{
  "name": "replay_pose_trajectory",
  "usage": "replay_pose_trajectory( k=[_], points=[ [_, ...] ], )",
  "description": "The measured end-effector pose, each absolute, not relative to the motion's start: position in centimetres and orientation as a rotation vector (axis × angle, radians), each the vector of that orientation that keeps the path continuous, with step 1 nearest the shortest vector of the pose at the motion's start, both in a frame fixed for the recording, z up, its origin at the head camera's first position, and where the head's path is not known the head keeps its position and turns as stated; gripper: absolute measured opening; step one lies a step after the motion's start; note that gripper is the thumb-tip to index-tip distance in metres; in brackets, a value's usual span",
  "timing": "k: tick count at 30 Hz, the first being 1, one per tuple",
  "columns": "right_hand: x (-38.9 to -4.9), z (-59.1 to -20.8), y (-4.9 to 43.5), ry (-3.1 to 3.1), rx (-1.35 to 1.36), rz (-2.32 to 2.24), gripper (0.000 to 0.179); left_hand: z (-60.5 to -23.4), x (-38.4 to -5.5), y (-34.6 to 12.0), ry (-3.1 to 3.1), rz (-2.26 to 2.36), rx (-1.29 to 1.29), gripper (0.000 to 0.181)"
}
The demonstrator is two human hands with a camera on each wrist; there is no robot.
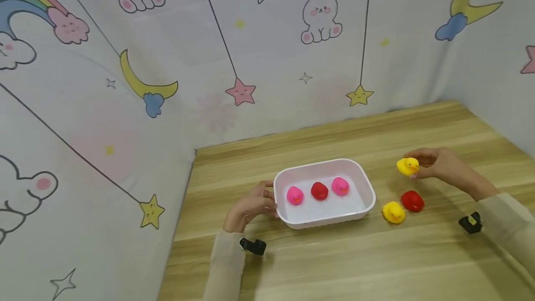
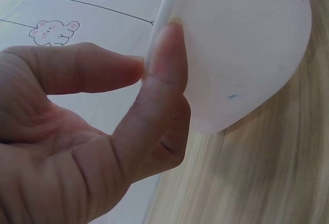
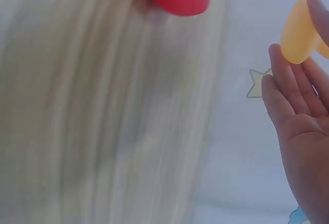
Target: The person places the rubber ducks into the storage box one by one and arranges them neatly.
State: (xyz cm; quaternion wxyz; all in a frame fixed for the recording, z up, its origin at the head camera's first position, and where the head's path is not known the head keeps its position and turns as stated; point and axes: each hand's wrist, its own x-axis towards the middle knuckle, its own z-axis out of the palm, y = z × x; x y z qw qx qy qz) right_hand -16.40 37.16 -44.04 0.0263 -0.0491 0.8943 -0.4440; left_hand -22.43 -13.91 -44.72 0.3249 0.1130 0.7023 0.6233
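Note:
A white plastic tray sits mid-table with two pink rubber ducks and a red duck inside. At its left end my left hand pinches the rim between thumb and fingers; the left wrist view shows the thumb right at the edge. My right hand holds a yellow rubber duck above the table, right of the tray. In the right wrist view this duck lies between thumb and fingertips. Below it, another yellow duck and a red duck stand close together.
The wood-grain table is bordered by white curtains printed with bunnies, stars and moons at the back and both sides. A black wrist mount shows beside each sleeve, the left one low near the table.

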Motion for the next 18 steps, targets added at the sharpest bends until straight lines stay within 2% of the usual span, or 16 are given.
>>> replay_pose_trajectory(
  k=[18],
  points=[
    [-20.0, -40.8, 32.6, 2.771, -0.246, -1.27, 0.061, -44.7, -22.2, -13.9, 1.858, 1.631, 0.307, 0.068]
  ],
)
